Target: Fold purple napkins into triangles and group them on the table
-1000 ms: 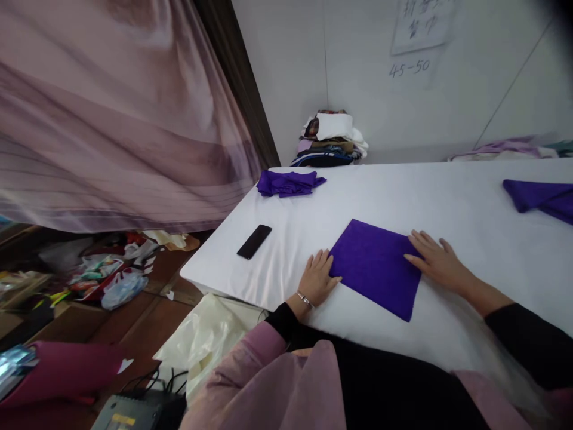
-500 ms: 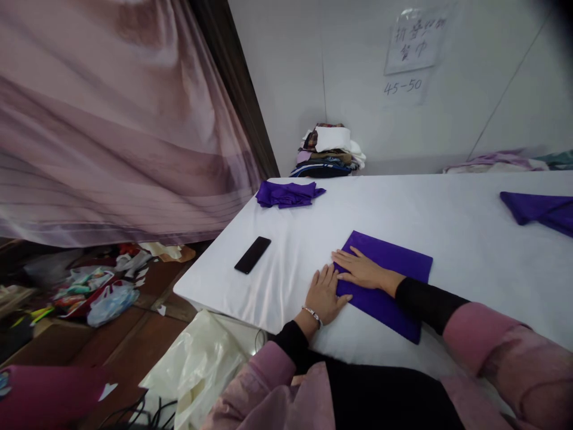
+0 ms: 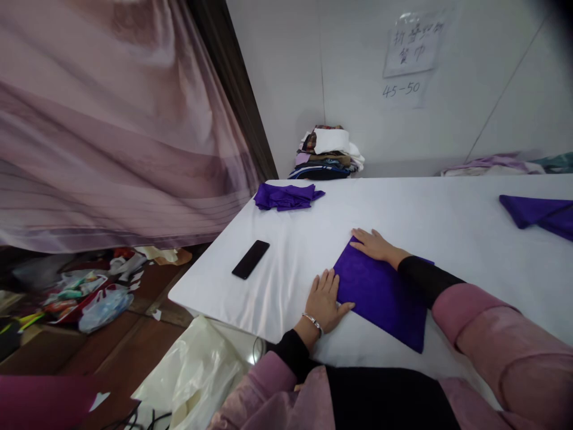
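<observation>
A purple cloth (image 3: 380,298) lies flat on the white-covered table, folded into a rough rectangle. My left hand (image 3: 326,301) rests at its near-left corner, fingers stretched out and thumb along the cloth's near edge. On the cloth's far-left corner lies my right hand (image 3: 375,243), palm down with the fingers extended. Neither hand grasps anything. My right forearm in its black cuff covers part of the cloth's far right side.
On the table (image 3: 286,286) lie a black phone (image 3: 250,260), a crumpled purple cloth (image 3: 289,197) at the far left corner and another purple cloth (image 3: 541,215) at the right. Folded clothes (image 3: 329,154) are stacked by the wall. A pale plastic bag (image 3: 192,364) hangs near the front edge.
My right hand has slid across the cloth, away from my left hand, to the far-left corner. My left hand has stayed near the near-left corner.
</observation>
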The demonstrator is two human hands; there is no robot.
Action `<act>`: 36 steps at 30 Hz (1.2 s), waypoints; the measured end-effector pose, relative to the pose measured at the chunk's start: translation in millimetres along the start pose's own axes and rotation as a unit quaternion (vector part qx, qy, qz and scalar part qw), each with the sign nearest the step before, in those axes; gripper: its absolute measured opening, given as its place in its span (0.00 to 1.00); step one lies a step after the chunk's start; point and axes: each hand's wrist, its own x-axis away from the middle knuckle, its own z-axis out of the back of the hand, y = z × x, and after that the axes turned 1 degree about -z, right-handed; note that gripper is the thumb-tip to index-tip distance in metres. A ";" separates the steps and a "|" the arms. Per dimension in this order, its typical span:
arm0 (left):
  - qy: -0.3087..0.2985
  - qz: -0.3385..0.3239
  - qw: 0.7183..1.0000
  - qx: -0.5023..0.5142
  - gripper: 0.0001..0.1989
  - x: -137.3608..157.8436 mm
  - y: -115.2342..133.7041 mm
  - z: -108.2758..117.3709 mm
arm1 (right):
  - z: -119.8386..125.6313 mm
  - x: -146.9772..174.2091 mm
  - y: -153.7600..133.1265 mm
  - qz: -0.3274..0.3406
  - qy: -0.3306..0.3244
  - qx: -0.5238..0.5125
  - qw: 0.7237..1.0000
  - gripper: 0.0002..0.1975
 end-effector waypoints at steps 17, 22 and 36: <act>-0.047 0.012 0.999 -0.013 0.38 -20.3 -3.1 8.9 | 30.8 59.8 45.8 -0.174 0.031 -0.002 0.984 0.10; -0.036 -0.019 0.999 -0.033 0.34 -41.0 0.3 13.8 | 40.8 78.4 69.9 -0.229 0.041 0.000 0.973 0.14; -0.045 -0.110 0.993 0.009 0.36 -36.4 18.6 -5.9 | -21.0 170.0 41.4 -0.047 0.115 0.059 0.990 0.30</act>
